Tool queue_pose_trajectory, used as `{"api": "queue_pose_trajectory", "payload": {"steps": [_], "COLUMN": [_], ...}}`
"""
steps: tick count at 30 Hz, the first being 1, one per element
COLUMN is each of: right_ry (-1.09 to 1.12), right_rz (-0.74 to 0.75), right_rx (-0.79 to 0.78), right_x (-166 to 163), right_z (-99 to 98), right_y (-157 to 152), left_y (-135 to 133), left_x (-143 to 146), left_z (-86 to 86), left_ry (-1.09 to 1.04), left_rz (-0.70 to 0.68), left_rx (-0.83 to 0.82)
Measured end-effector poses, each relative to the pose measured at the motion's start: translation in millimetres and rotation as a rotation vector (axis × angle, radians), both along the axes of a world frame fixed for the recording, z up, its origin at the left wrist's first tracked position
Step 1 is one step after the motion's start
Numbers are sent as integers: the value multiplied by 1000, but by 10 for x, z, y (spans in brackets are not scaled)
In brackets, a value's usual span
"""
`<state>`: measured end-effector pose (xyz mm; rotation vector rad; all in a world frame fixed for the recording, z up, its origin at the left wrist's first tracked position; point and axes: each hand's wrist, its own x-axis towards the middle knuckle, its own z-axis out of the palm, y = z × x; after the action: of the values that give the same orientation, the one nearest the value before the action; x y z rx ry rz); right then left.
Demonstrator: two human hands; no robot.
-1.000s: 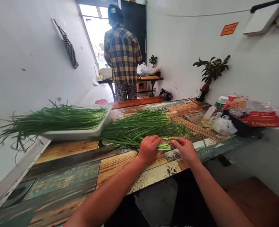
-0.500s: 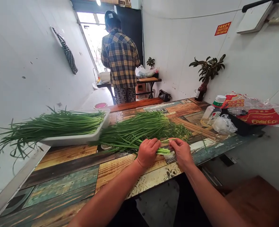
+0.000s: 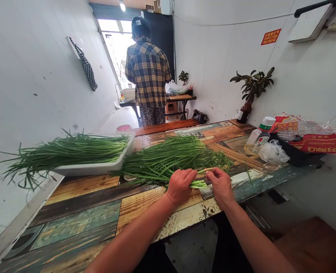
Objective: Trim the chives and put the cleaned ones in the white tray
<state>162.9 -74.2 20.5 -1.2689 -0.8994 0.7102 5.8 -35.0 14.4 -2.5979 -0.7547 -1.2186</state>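
A small bunch of chive stalks (image 3: 198, 184) sits gripped in the curled fingers of the left hand (image 3: 180, 185), the pale ends reaching the pinched fingertips of the right hand (image 3: 220, 185). A loose chive pile (image 3: 170, 159) lies just behind on a patterned wood-look tabletop (image 3: 145, 212), beside a white tray (image 3: 119, 159) heaped with more chives.

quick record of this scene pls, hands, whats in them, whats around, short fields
left hand: holding a small bunch of chives
right hand: pinching the same bunch
on table: loose chives beside the hands
table: patterned wood-look top
tray: white tray with more chives
nearby: person in plaid shirt, back turned, farther down the room
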Motion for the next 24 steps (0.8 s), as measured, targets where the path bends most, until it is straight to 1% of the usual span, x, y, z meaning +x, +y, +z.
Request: {"api": "queue_pose_trajectory", "payload": {"steps": [3,5,7,8,10,12,14,16,17,18,20,22,24], "right_ry": [-167,-264,-329,-361,-443,-561,-726,-939,-1048,-1149,-1306,-1383,-1390], "right_rz": [-55,-120,-162,-158,-138,-129,-82,28,82,124,168,216,290], "right_rx": [32,36,15,-10,-46,3,153,301,347,370,361,323,300], "right_x": [75,181,311,374,480,540,553,535,523,513,507,518,536], "right_z": [-62,-115,-155,-163,-143,-69,49,176,230,272,319,329,330], "right_y": [79,158,214,224,198,129,50,-4,-15,-18,-2,23,37], "left_y": [-1,2,7,9,11,11,12,15,18,21,25,23,17], "left_x": [0,6,15,19,24,26,27,27,27,27,23,13,0], "left_z": [-24,-30,-27,-24,-18,-16,-20,-25,-26,-25,-18,-6,7], "left_ry": [8,-6,-20,-25,-21,-6,16,33,39,46,61,81,98], "left_rz": [11,26,39,45,58,73,80,79,76,74,78,88,97], "left_rx": [-49,-48,-33,-26,-19,-21,-27,-26,-19,-12,1,3,6]}}
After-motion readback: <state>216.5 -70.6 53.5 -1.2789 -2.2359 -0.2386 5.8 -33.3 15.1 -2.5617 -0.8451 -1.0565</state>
